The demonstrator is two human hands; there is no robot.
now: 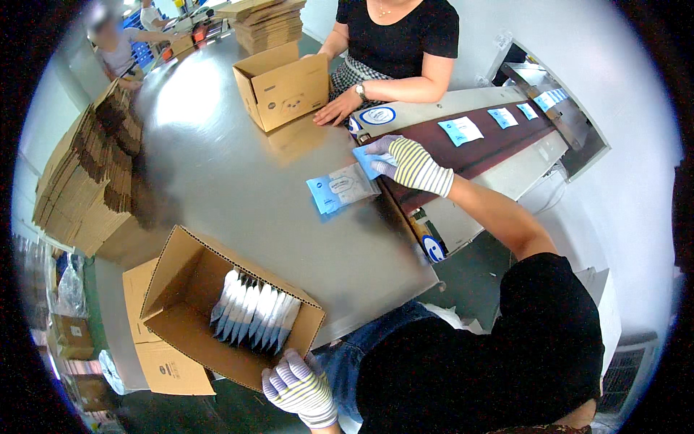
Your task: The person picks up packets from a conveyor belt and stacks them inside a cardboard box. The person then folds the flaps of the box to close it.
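My right hand (413, 165), in a striped knit glove, is closed on a blue-and-white packet (367, 160) at the end of the conveyor belt. Beside it on the metal table lies another blue-and-white packet (340, 188), partly under the held one. At the lower left an open cardboard box (188, 278) stands tilted in view, with a row of several packets (254, 315) standing on edge inside. My left hand (300, 387), gloved alike, grips the box's near edge, its fingers curled at the rim.
More packets (460, 131) lie on the dark red conveyor belt (499, 145). Across the metal table (238, 188), a co-worker's hand (340, 107) rests near another open carton (285, 90). Flattened cartons are stacked at the left (94, 173) and far side (267, 25).
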